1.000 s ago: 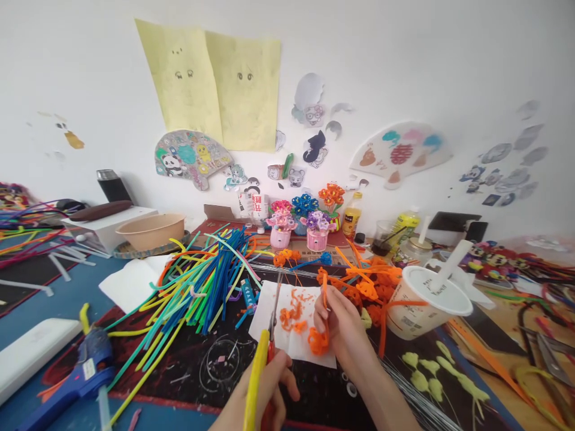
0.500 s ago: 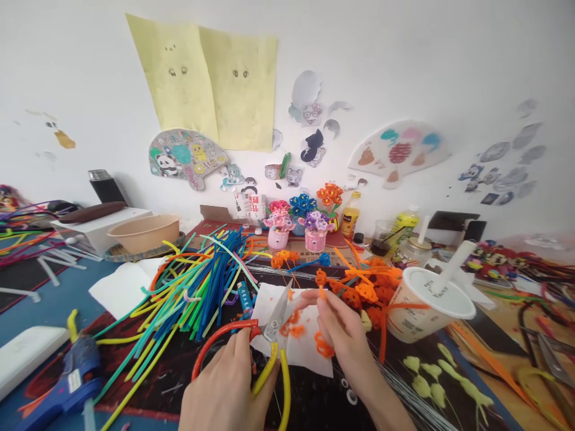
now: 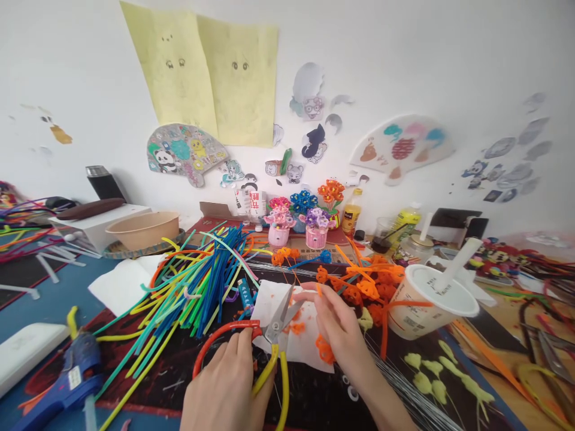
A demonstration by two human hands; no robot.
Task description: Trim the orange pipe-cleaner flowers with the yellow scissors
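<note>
My left hand point(image 3: 227, 386) grips scissors point(image 3: 269, 335) with one red and one yellow handle loop, blades open and pointing up and right over a white tissue point(image 3: 287, 332). Above the tissue my right hand point(image 3: 335, 320) pinches a short orange pipe-cleaner piece point(image 3: 318, 290) at its fingertips, just right of the blade tips. An orange pipe-cleaner flower point(image 3: 324, 348) lies on the tissue under my right palm. Orange trimmings point(image 3: 296, 327) are scattered on the tissue.
A heap of coloured pipe cleaners point(image 3: 197, 287) lies left of the tissue, a blue glue gun point(image 3: 74, 374) at front left. A white lidded cup with a straw point(image 3: 429, 305) stands right, beside orange flowers point(image 3: 372, 284). Small flower pots point(image 3: 299, 224) and a bowl point(image 3: 144, 228) sit near the wall.
My left hand turned the scissors from edge-on to flat and opened the blades toward my right hand. My right hand lifted the orange piece off the flower on the tissue.
</note>
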